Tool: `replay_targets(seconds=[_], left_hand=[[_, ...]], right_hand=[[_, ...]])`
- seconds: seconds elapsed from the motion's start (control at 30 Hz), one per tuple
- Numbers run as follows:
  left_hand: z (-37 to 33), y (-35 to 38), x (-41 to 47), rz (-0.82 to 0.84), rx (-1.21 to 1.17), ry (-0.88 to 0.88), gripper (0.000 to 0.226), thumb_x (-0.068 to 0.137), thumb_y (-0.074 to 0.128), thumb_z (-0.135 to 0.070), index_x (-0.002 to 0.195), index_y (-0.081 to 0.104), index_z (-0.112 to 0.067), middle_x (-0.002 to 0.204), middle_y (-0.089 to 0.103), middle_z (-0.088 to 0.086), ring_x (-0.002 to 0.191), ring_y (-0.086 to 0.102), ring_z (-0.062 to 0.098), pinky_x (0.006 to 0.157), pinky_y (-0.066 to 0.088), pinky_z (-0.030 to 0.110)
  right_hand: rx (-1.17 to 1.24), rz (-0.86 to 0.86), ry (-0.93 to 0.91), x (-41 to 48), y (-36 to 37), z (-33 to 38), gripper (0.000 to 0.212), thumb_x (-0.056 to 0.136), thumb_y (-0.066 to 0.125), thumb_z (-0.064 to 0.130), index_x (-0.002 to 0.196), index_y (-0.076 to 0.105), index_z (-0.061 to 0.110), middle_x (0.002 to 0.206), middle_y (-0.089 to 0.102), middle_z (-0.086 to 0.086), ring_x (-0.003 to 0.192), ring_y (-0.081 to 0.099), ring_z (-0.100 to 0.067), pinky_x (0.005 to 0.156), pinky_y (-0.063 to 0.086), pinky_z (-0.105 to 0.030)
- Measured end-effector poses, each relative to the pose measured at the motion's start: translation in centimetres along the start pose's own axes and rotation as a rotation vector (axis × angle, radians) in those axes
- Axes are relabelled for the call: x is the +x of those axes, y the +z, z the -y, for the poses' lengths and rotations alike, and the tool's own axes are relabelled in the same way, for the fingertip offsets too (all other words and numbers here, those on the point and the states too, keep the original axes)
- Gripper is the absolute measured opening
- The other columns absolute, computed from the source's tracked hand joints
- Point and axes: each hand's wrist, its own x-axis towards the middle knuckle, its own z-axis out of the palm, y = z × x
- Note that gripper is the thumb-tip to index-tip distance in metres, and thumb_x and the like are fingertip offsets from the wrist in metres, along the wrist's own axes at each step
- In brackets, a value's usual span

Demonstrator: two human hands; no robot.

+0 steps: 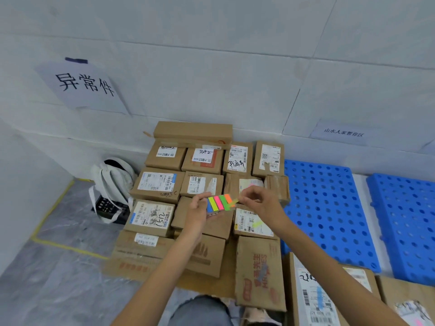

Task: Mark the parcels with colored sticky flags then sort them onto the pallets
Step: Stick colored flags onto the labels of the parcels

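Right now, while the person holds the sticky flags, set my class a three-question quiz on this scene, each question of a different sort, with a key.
1. True or false: the left hand holds the flag pad.
2. Which colour is the flag that the right hand pinches? A blue, B orange, C pink.
3. Fill in: seen from the camera, the white bag lies to the ___ of the parcels.
Key: 1 true; 2 B; 3 left.
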Motion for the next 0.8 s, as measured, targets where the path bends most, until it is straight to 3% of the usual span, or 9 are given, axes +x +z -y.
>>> replay_targets(seconds=[0.1, 0.2, 0.27, 0.37, 0.57, 0.67, 0.8], left_hand=[[0.2, -3.5, 0.9, -0.153, 0.013, 0.053, 0.018, 0.1, 0.039, -0.01, 0.111, 0.053, -0.008, 0.11, 0.057, 0.017, 0.097, 0.063, 0.026, 0.06, 0.059, 0.024], [0.7, -6.6, 1.7, -0.232, 0.036, 0.056, 0.016, 0.1, 0.038, -0.008, 0.106, 0.053, -0.009, 0.11, 0.056, 0.021, 0.097, 0.062, 0.029, 0.056, 0.058, 0.022], [1.2, -8.0, 2.0, -0.241, 0.025, 0.026, 0.016, 0.1, 0.038, -0.008, 0.099, 0.053, -0.012, 0.109, 0.056, 0.022, 0.099, 0.062, 0.033, 0.055, 0.058, 0.022], [1.6, -9.3, 2.3, -0.243, 0.029, -0.008, 0.018, 0.101, 0.037, -0.01, 0.096, 0.053, -0.016, 0.108, 0.056, 0.019, 0.091, 0.063, 0.028, 0.055, 0.058, 0.022], [3.2, -10.8, 2.3, -0.216, 0.028, -0.03, 0.016, 0.101, 0.037, -0.008, 0.108, 0.051, -0.009, 0.117, 0.05, 0.015, 0.092, 0.062, 0.023, 0.056, 0.058, 0.023], [3.4, -10.9, 2.4, -0.193, 0.023, -0.043, 0.015, 0.101, 0.037, -0.009, 0.107, 0.052, -0.009, 0.117, 0.051, 0.017, 0.09, 0.063, 0.025, 0.054, 0.057, 0.022], [3.4, -10.6, 2.3, -0.154, 0.019, -0.063, 0.017, 0.101, 0.037, -0.011, 0.109, 0.052, -0.01, 0.115, 0.055, 0.018, 0.101, 0.063, 0.03, 0.056, 0.057, 0.021]], right_hand=[[-0.007, 0.166, 0.125, 0.1, 3.0, -1.0, 0.006, 0.086, 0.063, 0.011, 0.08, 0.065, 0.011, 0.078, 0.065, -0.004, 0.075, 0.06, -0.013, 0.073, 0.051, -0.024], [-0.172, 0.336, 0.237, -0.1, 6.8, -3.4, 0.007, 0.089, 0.06, 0.015, 0.082, 0.062, 0.015, 0.073, 0.062, 0.004, 0.069, 0.058, -0.006, 0.062, 0.046, -0.015], [-0.29, 0.399, 0.293, -0.1, 9.5, -5.2, 0.016, 0.09, 0.058, 0.016, 0.075, 0.058, 0.021, 0.071, 0.061, 0.007, 0.072, 0.06, -0.008, 0.067, 0.05, -0.019], [-0.386, 0.379, 0.328, -0.3, 12.6, -7.4, 0.024, 0.091, 0.055, 0.014, 0.069, 0.054, 0.024, 0.074, 0.063, 0.001, 0.076, 0.061, -0.014, 0.08, 0.052, -0.031], [-0.513, 0.205, 0.258, -1.9, 15.1, -9.1, 0.003, 0.087, 0.06, 0.021, 0.087, 0.058, 0.019, 0.076, 0.061, 0.005, 0.075, 0.059, -0.012, 0.069, 0.052, -0.032], [-0.592, 0.245, 0.186, -2.7, 15.5, -9.4, 0.015, 0.084, 0.065, 0.027, 0.089, 0.052, 0.022, 0.07, 0.055, 0.008, 0.067, 0.055, -0.01, 0.062, 0.048, -0.029], [-0.652, 0.274, 0.128, -3.2, 15.4, -9.8, 0.032, 0.079, 0.07, 0.037, 0.095, 0.046, 0.023, 0.069, 0.045, 0.011, 0.067, 0.048, -0.01, 0.059, 0.04, -0.026]])
